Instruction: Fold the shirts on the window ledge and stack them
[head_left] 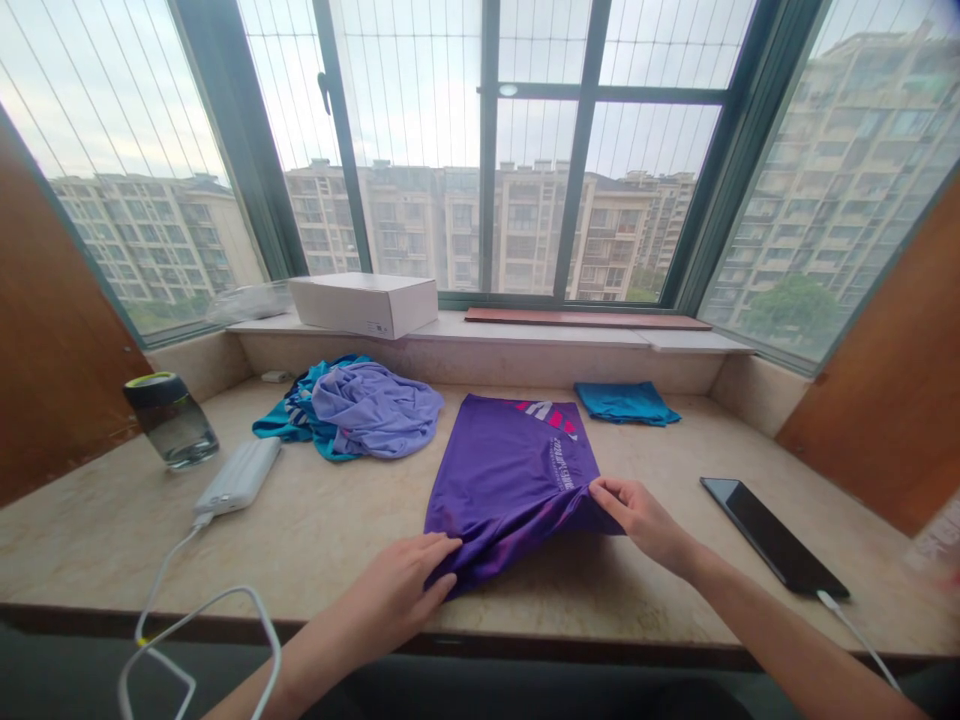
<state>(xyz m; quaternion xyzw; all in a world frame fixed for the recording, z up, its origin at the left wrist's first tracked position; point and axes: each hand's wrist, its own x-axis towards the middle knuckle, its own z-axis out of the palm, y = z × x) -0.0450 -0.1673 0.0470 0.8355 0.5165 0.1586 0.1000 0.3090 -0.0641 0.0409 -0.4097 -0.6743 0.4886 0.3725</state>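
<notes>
A purple shirt (502, 460) with a pink and white print and white lettering lies partly folded on the stone sill counter in front of me. My right hand (637, 515) pinches its near right edge and holds that edge up off the counter, so the near side is creased. At the near left corner, my left hand (412, 580) has its thumb and fingers closed round the cloth. The shirt's underside is hidden.
A crumpled lavender garment (379, 410) lies on a teal one (285, 420) at left. A folded teal cloth (626, 402), phone (772, 535), power bank (240, 475) with cable, water bottle (172, 420) and white box (364, 303) surround the shirt.
</notes>
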